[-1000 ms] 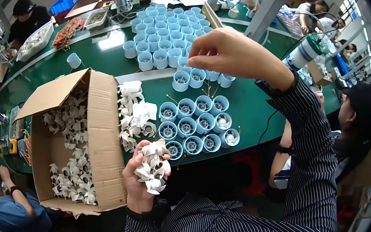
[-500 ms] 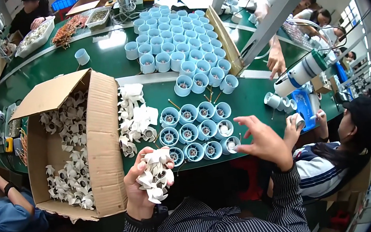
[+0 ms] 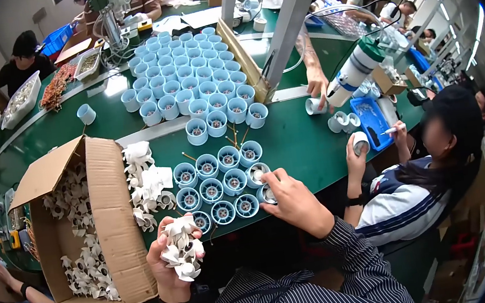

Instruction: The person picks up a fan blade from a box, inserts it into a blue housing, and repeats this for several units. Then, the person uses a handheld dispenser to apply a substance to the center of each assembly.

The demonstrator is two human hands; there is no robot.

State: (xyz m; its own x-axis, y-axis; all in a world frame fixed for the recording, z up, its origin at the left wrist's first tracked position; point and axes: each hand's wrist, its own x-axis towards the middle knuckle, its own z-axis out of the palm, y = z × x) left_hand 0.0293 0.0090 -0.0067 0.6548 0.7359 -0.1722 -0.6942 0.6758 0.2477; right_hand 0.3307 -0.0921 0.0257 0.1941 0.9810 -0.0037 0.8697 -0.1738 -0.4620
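Note:
My left hand [image 3: 167, 276] is closed round a bunch of white fan wheels [image 3: 182, 251] with curved blades, held above the table's front edge. My right hand [image 3: 298, 204] reaches over the right end of the near rows. Its thumb and fingers close on a light blue cup-shaped housing [image 3: 264, 196], whose far side they partly hide. White shows inside that housing. The housing behind it [image 3: 256, 176] also has a white fan wheel inside. Other housings in these rows, such as one in front [image 3: 223, 212], show dark ribbed insides with a metal centre.
A cardboard box [image 3: 119, 221] of white fan wheels stands left, with more wheels [image 3: 146, 181] beside it. Many blue housings [image 3: 184, 74] fill the green table [image 3: 289, 139] farther back. A metal post [image 3: 293, 24] and co-workers are at right; one's hand [image 3: 317, 82] touches a housing.
My right hand has gone from open beside the front right housing to closed on it. My left hand still holds the fan wheels. The whole view has shifted.

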